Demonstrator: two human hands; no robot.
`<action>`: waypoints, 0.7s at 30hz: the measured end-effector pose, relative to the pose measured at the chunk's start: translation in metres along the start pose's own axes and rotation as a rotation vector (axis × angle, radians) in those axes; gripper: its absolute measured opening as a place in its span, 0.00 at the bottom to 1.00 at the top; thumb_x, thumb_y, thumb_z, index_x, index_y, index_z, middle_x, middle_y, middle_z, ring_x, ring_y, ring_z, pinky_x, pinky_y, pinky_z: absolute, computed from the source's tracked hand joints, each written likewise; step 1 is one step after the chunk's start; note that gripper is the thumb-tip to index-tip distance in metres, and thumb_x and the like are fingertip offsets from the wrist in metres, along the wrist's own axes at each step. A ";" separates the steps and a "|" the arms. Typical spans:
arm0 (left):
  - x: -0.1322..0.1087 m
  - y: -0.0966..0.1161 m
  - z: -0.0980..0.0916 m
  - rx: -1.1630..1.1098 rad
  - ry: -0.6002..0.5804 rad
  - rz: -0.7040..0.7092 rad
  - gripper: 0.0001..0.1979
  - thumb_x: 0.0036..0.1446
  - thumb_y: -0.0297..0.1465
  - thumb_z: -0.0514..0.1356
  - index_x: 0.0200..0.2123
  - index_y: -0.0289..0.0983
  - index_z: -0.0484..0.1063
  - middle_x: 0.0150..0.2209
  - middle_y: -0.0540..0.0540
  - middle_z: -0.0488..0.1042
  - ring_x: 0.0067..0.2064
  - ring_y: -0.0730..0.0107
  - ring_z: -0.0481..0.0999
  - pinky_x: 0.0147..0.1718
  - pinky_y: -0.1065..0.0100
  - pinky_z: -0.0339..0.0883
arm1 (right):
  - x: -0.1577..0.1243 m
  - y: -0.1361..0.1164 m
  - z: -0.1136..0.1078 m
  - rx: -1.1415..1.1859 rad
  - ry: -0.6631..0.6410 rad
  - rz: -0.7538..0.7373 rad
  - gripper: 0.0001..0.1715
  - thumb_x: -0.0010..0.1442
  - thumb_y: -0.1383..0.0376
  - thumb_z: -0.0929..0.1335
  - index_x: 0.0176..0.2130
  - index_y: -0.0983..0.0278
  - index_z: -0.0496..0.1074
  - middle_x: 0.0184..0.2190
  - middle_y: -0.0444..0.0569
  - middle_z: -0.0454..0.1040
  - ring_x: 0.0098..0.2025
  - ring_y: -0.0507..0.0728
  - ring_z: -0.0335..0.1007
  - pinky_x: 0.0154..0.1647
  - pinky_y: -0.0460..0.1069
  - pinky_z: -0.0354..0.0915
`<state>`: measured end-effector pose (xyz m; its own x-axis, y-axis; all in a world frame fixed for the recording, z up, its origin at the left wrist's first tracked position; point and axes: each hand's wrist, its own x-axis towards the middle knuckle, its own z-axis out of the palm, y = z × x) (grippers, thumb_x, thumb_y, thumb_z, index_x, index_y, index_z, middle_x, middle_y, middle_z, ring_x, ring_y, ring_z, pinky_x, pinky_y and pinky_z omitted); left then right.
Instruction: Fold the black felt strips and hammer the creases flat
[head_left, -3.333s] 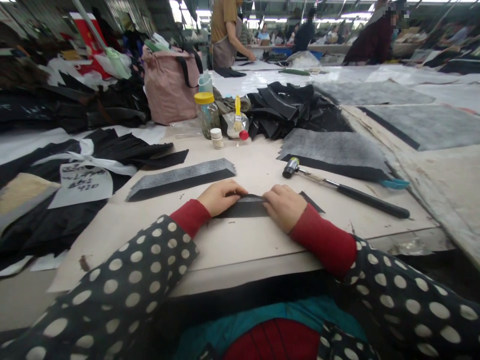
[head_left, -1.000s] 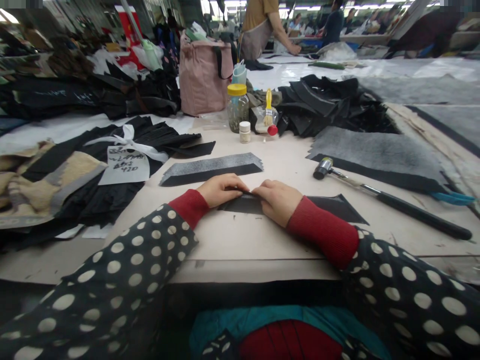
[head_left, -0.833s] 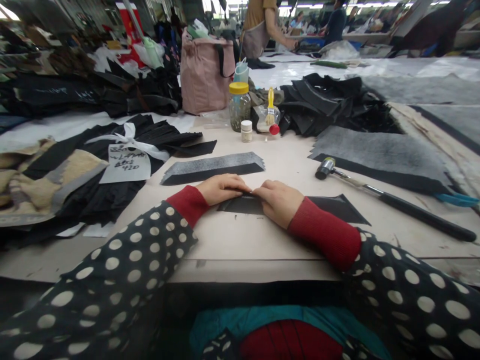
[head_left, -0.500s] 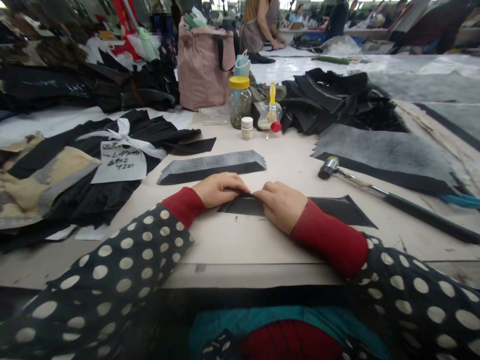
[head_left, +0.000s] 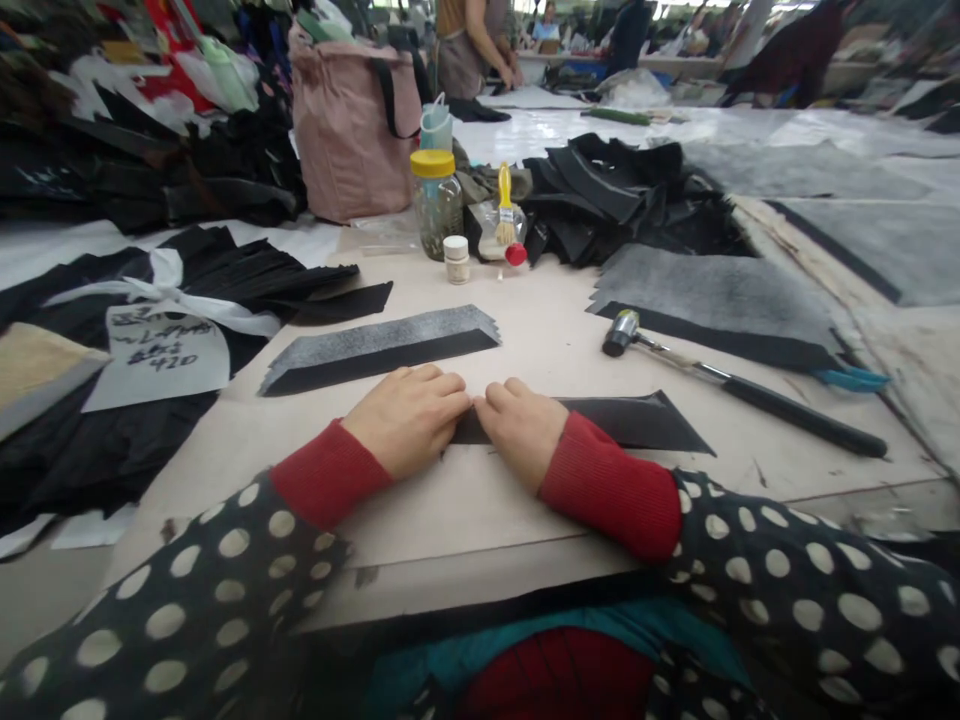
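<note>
A long black fabric strip (head_left: pixel 634 421) lies flat on the pale table (head_left: pixel 525 350) in front of me, its pointed end reaching right. My left hand (head_left: pixel 409 420) rests on the strip's left end with fingers curled down onto it. My right hand (head_left: pixel 521 430) sits right beside it, knuckles up, fingers pressed onto the strip's upper edge. The two hands almost touch at the fingertips. The part of the strip under them is hidden.
A grey-and-black strip (head_left: pixel 375 346) lies just beyond my hands. A hammer (head_left: pixel 622 333) lies to the right, near a grey sheet (head_left: pixel 712 295). Behind stand a yellow-lidded jar (head_left: pixel 436 205), a small white bottle (head_left: pixel 456 260), a yellow brush (head_left: pixel 506 205), a pink bag (head_left: pixel 352 125) and black fabric piles (head_left: pixel 622 195). People work at far tables.
My hands have drawn closer together and shifted left along the black strip; my left hand now covers its left end. The view has swung slightly.
</note>
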<state>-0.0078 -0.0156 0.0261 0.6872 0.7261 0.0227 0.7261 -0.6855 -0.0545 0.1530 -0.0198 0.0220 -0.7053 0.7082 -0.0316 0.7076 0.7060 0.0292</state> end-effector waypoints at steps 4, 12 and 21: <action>0.000 0.007 0.002 0.039 0.037 -0.035 0.13 0.59 0.33 0.47 0.35 0.35 0.70 0.36 0.43 0.70 0.39 0.64 0.66 0.39 0.63 0.60 | -0.009 0.008 0.003 -0.015 0.045 0.036 0.16 0.59 0.73 0.55 0.38 0.69 0.69 0.35 0.55 0.66 0.39 0.59 0.60 0.30 0.49 0.61; 0.000 0.021 0.004 0.142 0.136 -0.094 0.12 0.58 0.33 0.49 0.32 0.35 0.70 0.33 0.43 0.70 0.38 0.64 0.66 0.36 0.64 0.59 | -0.067 0.051 0.007 -0.018 0.083 0.097 0.15 0.58 0.69 0.58 0.43 0.68 0.69 0.36 0.54 0.68 0.38 0.56 0.61 0.40 0.50 0.59; 0.029 0.044 0.000 0.122 0.154 -0.167 0.11 0.58 0.27 0.47 0.32 0.33 0.69 0.35 0.41 0.69 0.37 0.62 0.65 0.36 0.62 0.59 | -0.101 0.083 0.010 0.180 0.227 0.212 0.19 0.57 0.61 0.61 0.44 0.70 0.69 0.41 0.56 0.68 0.42 0.57 0.62 0.45 0.50 0.58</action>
<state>0.0437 -0.0250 0.0239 0.5607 0.8052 0.1930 0.8277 -0.5387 -0.1570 0.2832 -0.0329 0.0177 -0.5196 0.8354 0.1793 0.8211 0.5462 -0.1654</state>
